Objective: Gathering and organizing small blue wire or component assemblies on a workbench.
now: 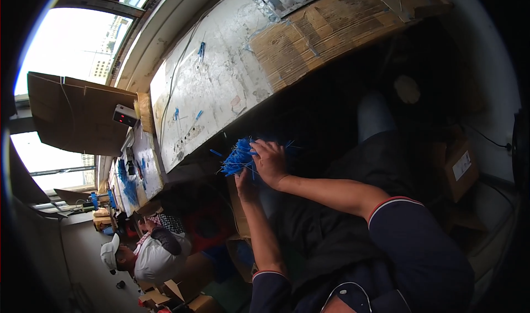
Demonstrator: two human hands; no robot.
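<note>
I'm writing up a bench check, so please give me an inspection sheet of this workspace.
Surface: white worktable, stained and scuffed, partly covered by a cardboard sheet.
Job's things: bundle of thin blue pieces, in the hands, ends uneven.
Clutter: a few loose blue pieces on the worktable.
Hands: left hand grasps the bundle from below; right hand touches its right side, grip unclear.
Cables: thin dark cable along the worktable.
Surroundings: windows, a co-worker in a white cap, cardboard boxes.

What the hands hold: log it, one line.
left hand: holding blue wire bundle | right hand: against bundle's right side | white worktable: small blue pieces on top
</note>
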